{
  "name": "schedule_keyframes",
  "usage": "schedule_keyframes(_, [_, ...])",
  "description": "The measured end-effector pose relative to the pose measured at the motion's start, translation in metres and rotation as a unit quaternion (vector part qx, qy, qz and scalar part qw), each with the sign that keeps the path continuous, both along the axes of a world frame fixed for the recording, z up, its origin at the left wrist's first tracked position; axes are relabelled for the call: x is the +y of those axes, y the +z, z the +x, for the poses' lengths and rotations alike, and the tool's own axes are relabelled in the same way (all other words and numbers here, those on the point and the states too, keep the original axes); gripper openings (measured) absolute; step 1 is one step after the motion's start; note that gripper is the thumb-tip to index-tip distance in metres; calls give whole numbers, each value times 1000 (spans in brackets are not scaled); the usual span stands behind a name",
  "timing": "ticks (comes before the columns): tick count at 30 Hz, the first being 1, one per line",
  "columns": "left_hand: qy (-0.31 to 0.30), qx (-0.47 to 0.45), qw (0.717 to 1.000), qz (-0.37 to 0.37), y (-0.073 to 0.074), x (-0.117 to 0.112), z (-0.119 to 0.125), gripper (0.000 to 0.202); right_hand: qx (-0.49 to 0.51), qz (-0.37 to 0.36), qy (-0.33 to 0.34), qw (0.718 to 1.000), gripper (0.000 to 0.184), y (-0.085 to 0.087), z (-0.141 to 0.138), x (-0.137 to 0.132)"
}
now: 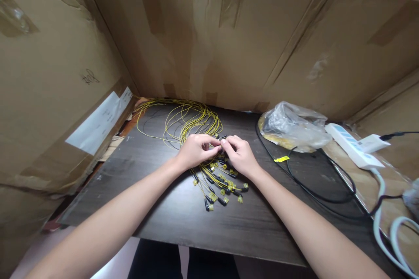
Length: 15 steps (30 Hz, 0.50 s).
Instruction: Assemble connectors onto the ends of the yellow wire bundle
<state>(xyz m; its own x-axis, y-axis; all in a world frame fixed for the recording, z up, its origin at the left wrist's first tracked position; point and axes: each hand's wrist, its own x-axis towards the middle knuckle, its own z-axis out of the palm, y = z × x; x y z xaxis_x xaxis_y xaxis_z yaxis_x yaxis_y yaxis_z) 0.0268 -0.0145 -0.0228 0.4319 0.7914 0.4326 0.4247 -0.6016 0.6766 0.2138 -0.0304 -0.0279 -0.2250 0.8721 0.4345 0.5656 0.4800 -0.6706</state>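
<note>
A bundle of thin yellow wires [199, 117] loops over the dark tabletop and runs under my hands. On my side of them the wire ends fan out, with several black connectors [209, 200] carrying clear yellow caps [240, 199]. My left hand [199, 150] is closed in a pinch over the bundle, thumb and forefinger pointing right. Against its fingertips, my right hand [238, 152] is pinched too. Between them is a small dark piece, too small and covered to name. More connector ends lie just below both hands.
Cardboard walls [209, 43] enclose the dark table [163, 213] at the back and sides. At right are a clear plastic bag [291, 122], a black cable [307, 189] with a yellow tag [281, 159], and a white power strip [352, 146] with a plug in it.
</note>
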Motion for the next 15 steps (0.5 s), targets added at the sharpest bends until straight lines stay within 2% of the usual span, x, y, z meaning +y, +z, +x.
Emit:
schedule_keyframes(6, [9,10,1000,-7,0,-1,0,13,34,-22,14,999,18,1,1,0])
schedule_keyframes(15, [12,25,1000,-2,2,0,1,14,-9,-11,-1,1000,36,0,-1,0])
